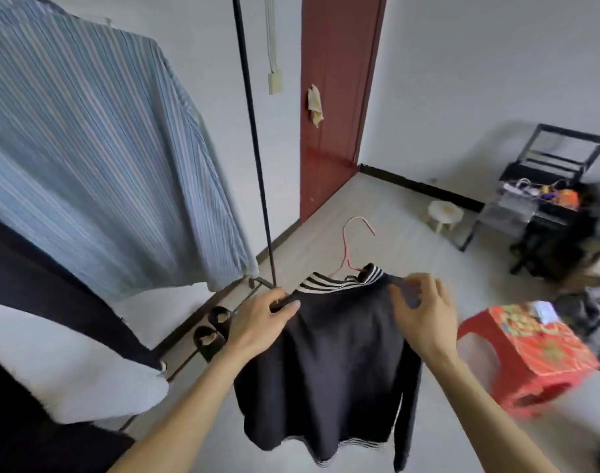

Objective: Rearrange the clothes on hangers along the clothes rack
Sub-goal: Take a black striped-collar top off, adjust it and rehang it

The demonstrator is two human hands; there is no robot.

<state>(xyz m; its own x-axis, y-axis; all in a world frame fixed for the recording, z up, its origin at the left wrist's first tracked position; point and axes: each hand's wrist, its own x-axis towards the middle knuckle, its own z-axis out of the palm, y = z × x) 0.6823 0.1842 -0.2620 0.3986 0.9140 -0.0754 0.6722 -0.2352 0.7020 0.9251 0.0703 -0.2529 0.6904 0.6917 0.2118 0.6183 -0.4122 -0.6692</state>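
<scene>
Left hand (265,319): I see it closed around the left shoulder of the black sweater (329,377), thumb on top, fingers curled under the fabric
Right hand (423,312): pinching the sweater's right shoulder, thumb and forefinger closed on the cloth, the other fingers loosely bent above it
Black sweater: hangs between my two hands in mid-air, off the rack, its body drooping straight down over the floor (387,233); collar and hem carry white stripes
Pink hanger (347,249): its hook rises out of the striped collar and points up and away from me, hooked on nothing
Rack pole (254,145): thin black upright just left of the sweater, running down to the base near my left hand
Striped shirt (97,148): blue and white, hanging on the rack at the left, apart from the sweater
Dark garment (35,285): hangs below and in front of the striped shirt, at the left edge
Slippers (211,327): dark pair on the rack's lower rail, just left of my left wrist
Red stool (527,356): on the floor to the right of my right hand, well apart from the sweater
Door (336,97): red-brown, behind the rack pole
</scene>
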